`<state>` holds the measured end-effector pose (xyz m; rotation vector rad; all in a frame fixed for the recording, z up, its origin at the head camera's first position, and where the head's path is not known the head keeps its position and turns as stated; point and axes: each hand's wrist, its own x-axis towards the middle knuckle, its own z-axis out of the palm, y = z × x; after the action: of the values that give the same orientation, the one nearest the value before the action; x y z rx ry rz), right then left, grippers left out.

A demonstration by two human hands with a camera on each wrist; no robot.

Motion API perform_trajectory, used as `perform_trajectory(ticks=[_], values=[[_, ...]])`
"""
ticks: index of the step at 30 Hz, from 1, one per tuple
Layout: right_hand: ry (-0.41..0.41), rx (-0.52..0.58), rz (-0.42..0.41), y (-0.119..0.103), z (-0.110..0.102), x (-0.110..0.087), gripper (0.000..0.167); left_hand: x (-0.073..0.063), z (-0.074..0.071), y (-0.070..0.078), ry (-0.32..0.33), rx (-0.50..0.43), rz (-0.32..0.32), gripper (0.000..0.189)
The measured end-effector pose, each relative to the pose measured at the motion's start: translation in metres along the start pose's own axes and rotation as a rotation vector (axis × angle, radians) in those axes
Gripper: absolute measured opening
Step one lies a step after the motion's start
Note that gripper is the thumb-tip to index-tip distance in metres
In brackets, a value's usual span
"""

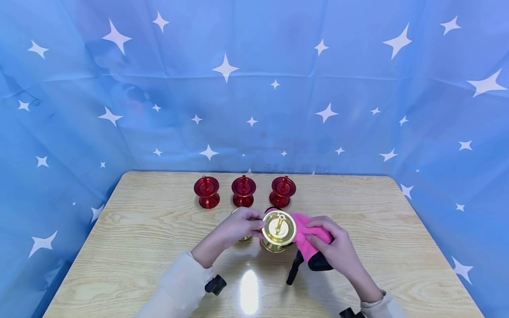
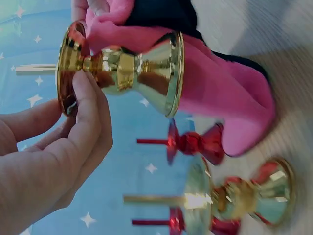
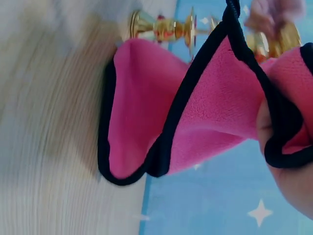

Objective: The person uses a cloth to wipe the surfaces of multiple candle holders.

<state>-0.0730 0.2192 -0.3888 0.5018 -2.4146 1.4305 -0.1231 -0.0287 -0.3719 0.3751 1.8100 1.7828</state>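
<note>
Biggest 1st: I've got a wood-grain desk [image 1: 119, 247], hard & prob. slick, so metal could skid on it. Toward its far edge, a L-to-R row of 3 red stands [image 1: 244, 190]. Next the pink cloth [image 1: 303, 229] w/ black edging, R of centre: soft, limp, v. light I'd say; it'll fold anywhere, so best gripped as a bunch.

Then the gold stand [image 1: 279, 228], up off the desk & abt upright, L of the cloth, on the near side of the red row. Looks like thin polished metal: stiff, fairly light, slippery, prob. marks easily. I'd take it at the waist or under the dish, not by the thin spike. A 2nd gold stand [image 2: 239, 198] sits on the desk to its L, mostly hidden beneath my hand in the head view; same feel, I'd guess.

Pose: my L hand [image 1: 240, 227] pinches the dish from its L side, thumb & fingers at the rim and underside. My R hand [image 1: 338, 247], near R, has its fingers curled round bunched cloth, black-edged ends drooping toward me. Can't tell how hard either squeezes.
</note>
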Motion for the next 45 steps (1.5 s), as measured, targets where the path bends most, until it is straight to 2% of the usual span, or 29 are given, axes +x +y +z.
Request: perform_trajectory(ticks=[7,10,15,22,30,35,37,40,45], values=[[0.09,-0.148,0.166,0.016,-0.03,0.001,0.023,-0.023,-0.023,-0.028,-0.082,0.03,-0.033,0.017],[0.108,-0.17,0.224,0.022,-0.041,0.001,0.02,-0.032,-0.032,-0.039,-0.091,0.027,-0.05,0.017],[0.12,-0.177,0.256,0.028,-0.051,0.002,0.018,-0.043,-0.042,-0.055,-0.098,0.013,-0.069,0.019],[0.132,-0.18,0.268,0.033,-0.053,0.002,0.017,-0.051,-0.046,-0.069,-0.11,0.014,-0.082,0.019],[0.123,-0.179,0.289,0.033,-0.053,0.001,0.017,-0.053,-0.048,-0.077,-0.125,0.011,-0.08,0.019],[0.114,-0.179,0.298,0.033,-0.054,0.001,0.018,-0.051,-0.052,-0.077,-0.131,0.079,-0.078,0.02],[0.108,-0.177,0.305,0.033,-0.054,0.0,0.019,-0.047,-0.056,-0.075,-0.105,0.116,-0.074,0.023],[0.105,-0.169,0.31,0.032,-0.053,0.001,0.02,-0.04,-0.065,-0.073,-0.031,0.135,-0.059,0.027],[0.098,-0.17,0.31,0.033,-0.051,0.0,0.02,-0.022,-0.078,-0.073,0.069,-0.006,-0.033,0.034]])
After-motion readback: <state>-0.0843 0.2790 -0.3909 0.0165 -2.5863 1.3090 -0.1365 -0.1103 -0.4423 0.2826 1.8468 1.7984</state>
